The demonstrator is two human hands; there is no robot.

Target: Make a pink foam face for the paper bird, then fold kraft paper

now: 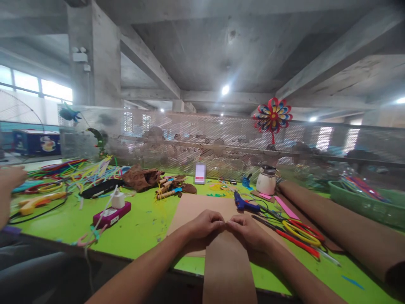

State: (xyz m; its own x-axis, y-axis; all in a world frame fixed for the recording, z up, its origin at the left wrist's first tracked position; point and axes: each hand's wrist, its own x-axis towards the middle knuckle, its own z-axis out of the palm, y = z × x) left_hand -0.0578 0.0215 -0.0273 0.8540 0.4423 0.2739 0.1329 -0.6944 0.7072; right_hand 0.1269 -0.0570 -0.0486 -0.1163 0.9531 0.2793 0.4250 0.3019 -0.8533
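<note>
My left hand (202, 230) and my right hand (249, 232) meet at the middle of a green table (142, 228), fingers curled and pinched together on a strip of brown paper (226, 270) that runs toward me over the table's edge. A wider brown sheet (196, 207) lies flat under and behind the hands. Whatever small thing sits between the fingertips is too small to make out.
A blue glue gun (245, 204), red and yellow scissors (300, 236) and brown paper rolls (341, 228) lie to the right. A green basket (363, 202) stands far right. A purple power strip (111, 213) and coloured strips (72, 173) lie left. Another person's hand (9, 181) shows at the left edge.
</note>
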